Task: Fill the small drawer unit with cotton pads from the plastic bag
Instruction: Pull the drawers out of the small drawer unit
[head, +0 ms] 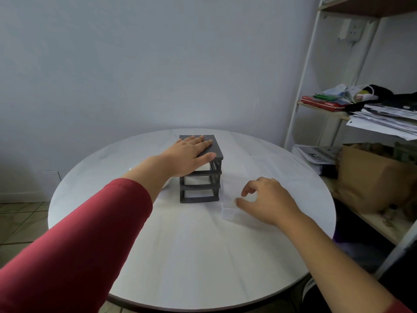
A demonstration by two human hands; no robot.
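A dark grey drawer unit with three tiers stands at the middle of the round white table. My left hand lies flat on its top, fingers straight, thumb over the front right corner. To the right of the unit's base a small clear plastic drawer lies on the table. My right hand hovers just above and behind it with loosely curled fingers, the thumb tip near its rim, gripping nothing I can see. A bit of something white shows left of the unit behind my left forearm; what it is stays hidden.
A white metal shelf rack stands at the right of the table, loaded with papers, clothes and a brown paper bag. A pale wall is behind the table. Tiled floor shows at the left.
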